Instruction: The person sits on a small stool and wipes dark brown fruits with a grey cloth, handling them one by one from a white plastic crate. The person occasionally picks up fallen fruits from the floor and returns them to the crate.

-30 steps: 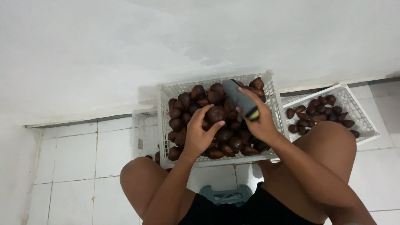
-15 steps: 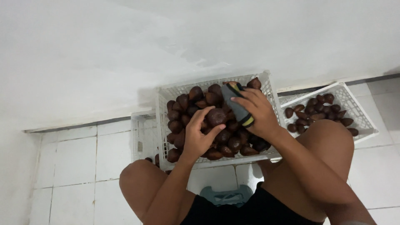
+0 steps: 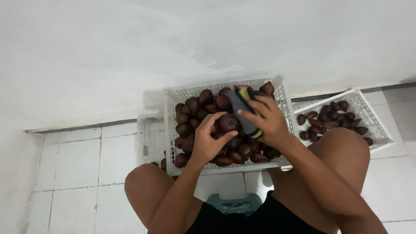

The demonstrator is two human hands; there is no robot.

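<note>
1. Over the middle of the white crate [image 3: 284, 102], which stands on the tiled floor [image 3: 69, 173] against the wall's foot, the left hand [image 3: 208, 141] cups one dark brown scaly fruit [image 3: 228, 122]; its grip is closed around the fruit from below and the near side, fingers curled on the skin.
2. Just beside it, the right hand [image 3: 268, 121] is clenched on a dark sponge with a yellow edge [image 3: 243, 108], its lower end touching or nearly touching the held fruit.
3. The fruit looks rounded with a tapering end, glossy, reddish-brown to nearly black, with a fine scaly skin; I cannot tell whether any dirt is on it.
4. Judged from how things lie, the work is early to midway: the middle crate is heaped full with a pile of like fruits [image 3: 195, 112], while the second white crate [image 3: 368, 110], toward the floor's right edge and tilted, holds a single loose layer of smaller fruits [image 3: 329, 119]. Much of the heap appears left to handle.
5. A third crate [image 3: 149, 138] stands on the left, close against the full one, with a few fruits low at its near side.
6. Both bare knees frame the crates, and a teal stool [image 3: 236, 203] shows between the legs.
</note>
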